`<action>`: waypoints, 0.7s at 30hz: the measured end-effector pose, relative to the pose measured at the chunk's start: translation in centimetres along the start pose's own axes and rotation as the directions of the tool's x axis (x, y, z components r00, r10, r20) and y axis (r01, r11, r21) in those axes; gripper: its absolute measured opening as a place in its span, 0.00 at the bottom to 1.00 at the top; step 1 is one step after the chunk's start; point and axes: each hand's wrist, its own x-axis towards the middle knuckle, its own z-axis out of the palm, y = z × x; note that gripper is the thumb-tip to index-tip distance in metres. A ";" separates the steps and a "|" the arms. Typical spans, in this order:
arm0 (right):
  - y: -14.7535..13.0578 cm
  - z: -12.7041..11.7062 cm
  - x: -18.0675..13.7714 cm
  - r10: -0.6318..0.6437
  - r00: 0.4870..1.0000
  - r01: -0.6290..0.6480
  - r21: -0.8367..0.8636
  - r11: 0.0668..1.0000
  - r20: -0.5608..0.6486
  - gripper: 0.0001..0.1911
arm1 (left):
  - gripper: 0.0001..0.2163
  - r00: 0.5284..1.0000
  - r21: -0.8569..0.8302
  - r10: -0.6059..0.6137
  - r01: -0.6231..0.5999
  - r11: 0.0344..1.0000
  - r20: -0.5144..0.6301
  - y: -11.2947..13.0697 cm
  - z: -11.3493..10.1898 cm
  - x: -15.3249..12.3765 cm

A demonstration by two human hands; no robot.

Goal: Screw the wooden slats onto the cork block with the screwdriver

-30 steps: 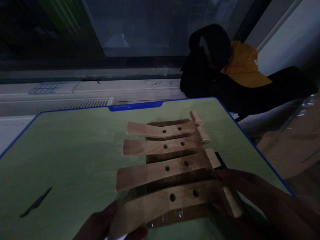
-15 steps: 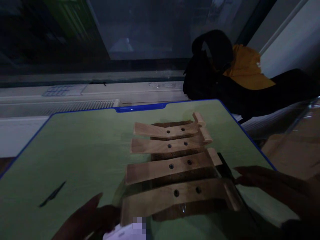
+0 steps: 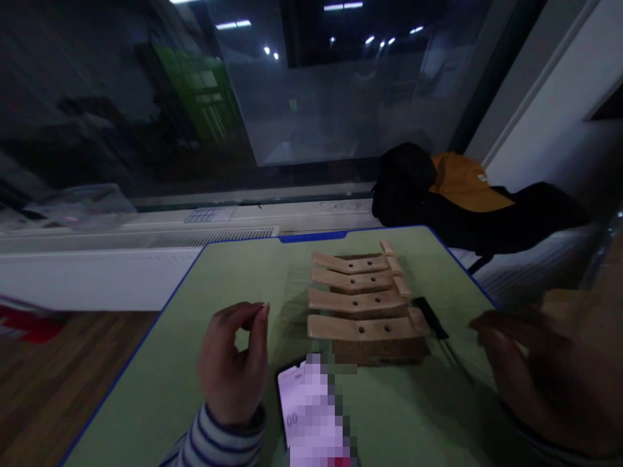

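My left hand (image 3: 236,363), in a striped sleeve, hovers left of the wooden pieces with thumb and forefinger pinched; anything between the tips is too small to make out. My right hand (image 3: 535,370) is dark and blurred at the right, thumb and fingers drawn together at the tips; whatever they hold cannot be seen. Between the hands lie several bent light-wood pieces (image 3: 357,327), each with two holes, in a row over darker rough wood (image 3: 379,351). Beside their right end lies a black-handled tool (image 3: 431,318) with a thin shaft, like a screwdriver.
A phone (image 3: 296,415) with a lit, partly pixelated screen lies near me on the green blue-edged table (image 3: 185,350). Beyond stand a white sill and radiator (image 3: 214,239) under a dark window. A black bag (image 3: 403,185) and orange cap (image 3: 470,181) sit at the back right.
The view has tilted up and shifted left. My left hand has come up into a pinch where a small dark item lay. My right hand's fingers have drawn together, farther from the tool.
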 end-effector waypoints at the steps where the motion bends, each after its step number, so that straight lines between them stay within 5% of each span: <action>1: -0.5 -0.2 0.6 -0.066 0.997 0.065 -0.024 0.998 -0.026 0.03 | 0.01 1.000 -0.027 0.010 -0.011 1.000 -0.018 -0.2 -0.1 0.3; 7: -1.5 -0.8 1.8 -0.125 0.980 0.121 -0.033 0.992 -0.157 0.09 | 0.08 0.982 -0.011 -0.189 0.189 0.982 -0.019 -2.5 -2.0 1.0; 11: -2.2 -1.4 1.5 -0.109 0.968 0.119 0.029 0.992 -0.227 0.09 | 0.10 0.976 -0.021 -0.214 0.214 0.977 -0.027 -3.9 -4.2 0.6; 14: -2.8 -1.6 1.3 -0.066 0.978 0.078 0.054 0.995 -0.198 0.05 | 0.12 0.968 -0.038 -0.252 0.252 0.967 -0.002 -4.0 -5.9 0.2; 17: -3.0 -1.3 1.4 -0.008 0.990 0.017 0.066 0.998 -0.138 0.04 | 0.15 0.944 -0.088 -0.301 0.314 0.945 0.139 -2.9 -6.8 0.0; 21: -2.3 -0.4 1.8 0.089 0.996 -0.090 0.069 0.994 0.014 0.10 | 0.20 0.873 -0.178 -0.384 0.447 0.877 0.301 -0.7 -5.6 0.4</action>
